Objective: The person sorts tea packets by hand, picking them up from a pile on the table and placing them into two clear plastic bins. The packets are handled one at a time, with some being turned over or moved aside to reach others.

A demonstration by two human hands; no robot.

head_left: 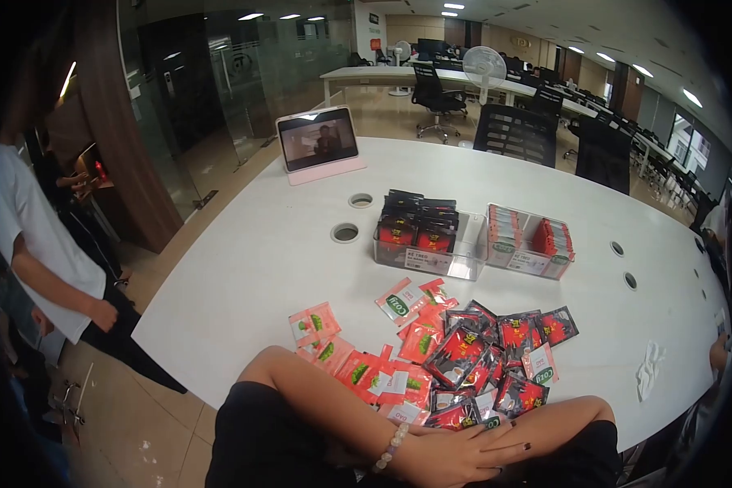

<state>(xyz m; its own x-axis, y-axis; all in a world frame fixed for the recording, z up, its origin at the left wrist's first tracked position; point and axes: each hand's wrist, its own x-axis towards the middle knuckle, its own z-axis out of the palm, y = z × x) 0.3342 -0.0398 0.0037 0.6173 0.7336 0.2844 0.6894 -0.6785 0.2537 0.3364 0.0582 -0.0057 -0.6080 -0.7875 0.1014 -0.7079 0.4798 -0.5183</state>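
My left hand (459, 457), with a beaded bracelet (392, 447) at its wrist, lies across my right forearm (565, 421) at the table's near edge. Its fingers are stretched out and slightly apart, with nothing in them. My right hand is hidden beneath the left one. Just beyond my arms is a loose pile of sachets: red and pink ones with green print (370, 372), black and red ones (460, 355), and white-and-pink Cozy packets (403, 301). The pile's near sachets reach up to my left hand.
Behind the pile stand two clear bins, one (472, 267) holding black sachets, the other (537, 268) pink and red packets. A tablet (317, 140) on a pink stand is at the back left. Crumpled white tissue (649, 370) lies right. A person (49, 252) stands left.
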